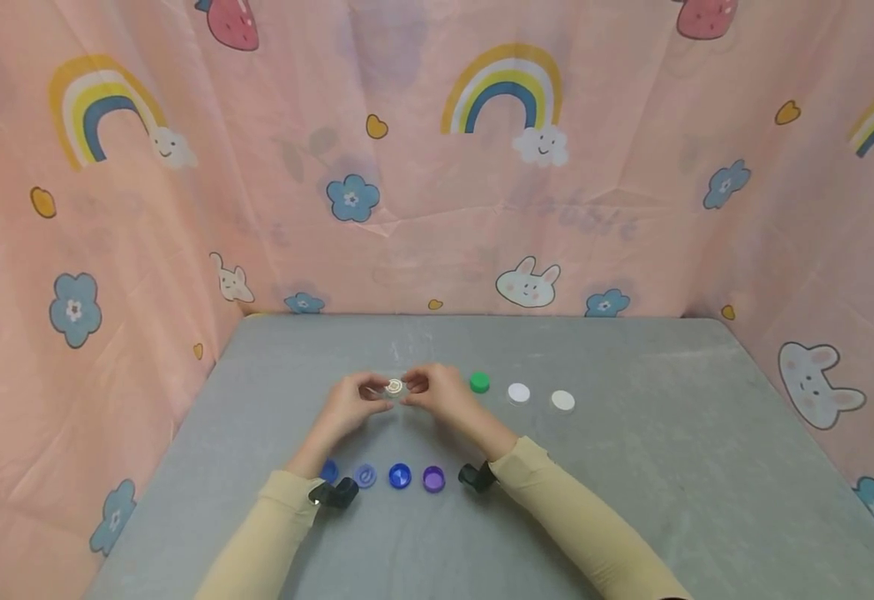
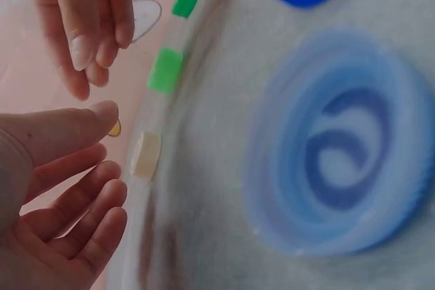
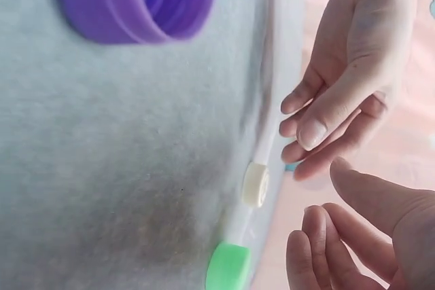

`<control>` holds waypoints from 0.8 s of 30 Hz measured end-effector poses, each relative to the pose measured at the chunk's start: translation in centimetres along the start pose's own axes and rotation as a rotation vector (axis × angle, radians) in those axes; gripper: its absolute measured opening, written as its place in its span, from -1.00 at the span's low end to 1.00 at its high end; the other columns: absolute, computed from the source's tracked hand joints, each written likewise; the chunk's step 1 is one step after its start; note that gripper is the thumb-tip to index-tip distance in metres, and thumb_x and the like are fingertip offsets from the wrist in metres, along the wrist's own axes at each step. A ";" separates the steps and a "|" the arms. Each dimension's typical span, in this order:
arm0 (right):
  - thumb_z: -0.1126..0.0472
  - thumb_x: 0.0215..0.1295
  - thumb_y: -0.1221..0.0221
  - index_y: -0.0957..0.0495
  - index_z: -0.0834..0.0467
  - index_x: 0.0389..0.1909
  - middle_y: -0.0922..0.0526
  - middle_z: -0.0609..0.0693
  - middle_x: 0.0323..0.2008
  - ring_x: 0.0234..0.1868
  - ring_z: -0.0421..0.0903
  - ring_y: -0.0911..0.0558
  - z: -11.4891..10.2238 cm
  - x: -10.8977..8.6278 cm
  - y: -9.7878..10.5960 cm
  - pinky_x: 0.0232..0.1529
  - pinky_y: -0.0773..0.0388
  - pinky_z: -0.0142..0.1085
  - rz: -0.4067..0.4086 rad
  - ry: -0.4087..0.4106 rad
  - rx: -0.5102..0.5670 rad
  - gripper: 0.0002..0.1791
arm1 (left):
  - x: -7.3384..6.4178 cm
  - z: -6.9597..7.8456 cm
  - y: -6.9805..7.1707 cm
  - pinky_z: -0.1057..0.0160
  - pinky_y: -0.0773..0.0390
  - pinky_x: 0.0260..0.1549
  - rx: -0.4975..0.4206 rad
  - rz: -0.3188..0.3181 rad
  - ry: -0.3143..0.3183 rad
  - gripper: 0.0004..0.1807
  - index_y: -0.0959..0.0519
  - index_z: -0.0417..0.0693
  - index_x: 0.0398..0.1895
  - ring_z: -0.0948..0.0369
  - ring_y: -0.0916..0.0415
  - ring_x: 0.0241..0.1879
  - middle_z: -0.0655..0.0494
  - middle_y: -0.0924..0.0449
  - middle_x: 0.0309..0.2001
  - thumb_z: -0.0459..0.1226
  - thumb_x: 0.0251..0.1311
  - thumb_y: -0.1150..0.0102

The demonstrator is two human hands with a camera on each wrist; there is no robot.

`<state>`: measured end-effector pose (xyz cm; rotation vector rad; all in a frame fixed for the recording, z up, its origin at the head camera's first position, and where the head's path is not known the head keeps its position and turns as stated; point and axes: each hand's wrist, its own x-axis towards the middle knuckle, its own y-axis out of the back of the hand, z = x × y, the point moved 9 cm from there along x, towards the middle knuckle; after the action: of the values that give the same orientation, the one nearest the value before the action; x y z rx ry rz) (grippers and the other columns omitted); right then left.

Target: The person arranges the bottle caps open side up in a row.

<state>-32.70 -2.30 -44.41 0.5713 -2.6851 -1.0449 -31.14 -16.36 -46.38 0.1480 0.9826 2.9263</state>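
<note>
In the head view, a cream bottle cap [image 1: 395,386] lies on the grey table between my two hands. My left hand [image 1: 352,403] is on its left side with fingers loosely bent. On the other side is my right hand [image 1: 440,392], fingers also loosely bent. Both wrist views show the cream cap [image 2: 146,156] apart from the fingertips. The left wrist view shows nothing in the left hand [image 2: 71,202], and the right wrist view shows nothing in the right hand [image 3: 370,239]. A green cap [image 1: 479,382] sits right of the right hand.
White caps [image 1: 519,393] continue the back row to the right. Nearer to me, a row holds a light blue cap [image 1: 365,476], a dark blue cap [image 1: 400,476] and a purple cap [image 1: 433,479], hollow side up. Another blue cap [image 1: 329,471] is partly hidden by the left wrist.
</note>
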 end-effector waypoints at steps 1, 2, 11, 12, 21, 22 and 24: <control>0.21 0.06 -0.38 -0.62 0.22 -0.09 -0.71 0.06 -0.21 -0.22 -0.11 -0.69 0.0 0.3 -0.1 -0.20 -0.61 -0.36 0.002 -0.002 -0.001 -0.64 | 0.2 -0.2 0.1 0.20 -0.59 -0.28 0.002 0.005 0.005 -0.64 -0.64 -0.14 -0.15 0.14 -0.61 -0.26 0.00 -0.68 -0.18 -0.32 -0.09 -0.44; 0.22 0.05 -0.38 -0.62 0.23 -0.09 -0.71 0.07 -0.21 -0.23 -0.11 -0.69 0.0 0.5 -0.1 -0.21 -0.61 -0.37 0.003 -0.004 -0.003 -0.64 | 0.5 -0.4 0.1 0.22 -0.58 -0.29 0.008 0.009 0.011 -0.64 -0.64 -0.14 -0.15 0.14 -0.61 -0.26 0.01 -0.68 -0.19 -0.32 -0.09 -0.45; 0.30 -0.01 -0.39 -0.62 0.30 -0.15 -0.72 0.13 -0.27 -0.26 -0.05 -0.70 0.1 1.9 -0.5 -0.23 -0.62 -0.35 0.049 -0.020 0.002 -0.64 | 2.4 -1.1 0.1 0.27 -0.56 -0.36 0.037 0.014 0.024 -0.66 -0.65 -0.14 -0.19 0.11 -0.60 -0.28 -0.02 -0.68 -0.28 -0.32 -0.12 -0.46; 0.31 -0.01 -0.39 -0.62 0.31 -0.15 -0.72 0.13 -0.28 -0.27 -0.04 -0.70 0.1 2.0 -0.6 -0.23 -0.62 -0.33 0.056 -0.023 0.003 -0.65 | 2.6 -1.2 0.0 0.28 -0.56 -0.37 0.039 0.012 0.024 -0.66 -0.65 -0.13 -0.20 0.11 -0.60 -0.29 -0.01 -0.69 -0.28 -0.32 -0.13 -0.46; 0.36 -0.05 -0.40 -0.63 0.35 -0.21 -0.73 0.14 -0.34 -0.32 -0.03 -0.71 0.3 2.3 -1.1 -0.28 -0.62 -0.36 0.097 -0.030 -0.014 -0.68 | 3.3 -2.0 -0.6 0.33 -0.52 -0.50 0.012 -0.010 0.033 -0.67 -0.66 -0.19 -0.24 0.19 -0.59 -0.39 -0.05 -0.70 -0.32 -0.36 -0.17 -0.48; 0.36 -0.05 -0.40 -0.63 0.35 -0.21 -0.73 0.14 -0.35 -0.32 -0.03 -0.71 0.3 2.3 -1.2 -0.28 -0.62 -0.36 0.098 -0.029 -0.015 -0.68 | 3.3 -2.0 -0.7 0.33 -0.52 -0.49 0.015 -0.010 0.035 -0.67 -0.66 -0.19 -0.24 0.20 -0.59 -0.39 -0.05 -0.70 -0.32 -0.36 -0.17 -0.48; 0.35 -0.05 -0.41 -0.63 0.35 -0.22 -0.73 0.14 -0.35 -0.32 -0.02 -0.71 0.3 2.3 -1.3 -0.28 -0.62 -0.34 0.099 -0.029 -0.027 -0.68 | 3.3 -2.1 -0.8 0.33 -0.51 -0.46 0.023 -0.016 0.033 -0.67 -0.67 -0.20 -0.24 0.21 -0.59 -0.39 -0.04 -0.70 -0.33 -0.34 -0.17 -0.48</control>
<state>-34.54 -3.95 -45.39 0.4167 -2.6887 -1.0689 -34.65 -16.71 -48.25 0.0926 1.0178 2.9132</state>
